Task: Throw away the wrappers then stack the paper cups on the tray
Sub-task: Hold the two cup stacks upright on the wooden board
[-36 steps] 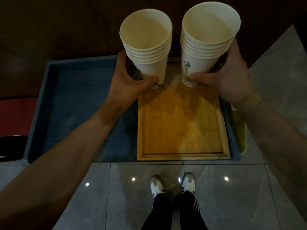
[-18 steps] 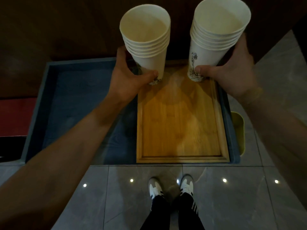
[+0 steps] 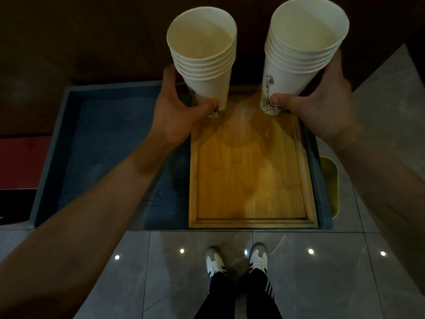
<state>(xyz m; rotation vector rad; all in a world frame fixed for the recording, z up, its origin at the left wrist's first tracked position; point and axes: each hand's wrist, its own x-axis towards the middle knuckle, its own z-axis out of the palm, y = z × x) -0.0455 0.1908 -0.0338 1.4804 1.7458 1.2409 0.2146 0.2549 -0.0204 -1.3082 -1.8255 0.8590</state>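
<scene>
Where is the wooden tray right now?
In the head view the wooden tray lies right of centre, at the right end of a blue bin, just past the person's shoes and below the two cup stacks they hold.

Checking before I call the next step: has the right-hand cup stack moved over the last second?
Yes. The right cup stack has shifted rightward and slightly up, away from the left cup stack, judged against the wooden tray.

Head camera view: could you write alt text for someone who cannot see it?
The left hand and right hand each grip a stack of paper cups over the far end of a wooden tray.
</scene>
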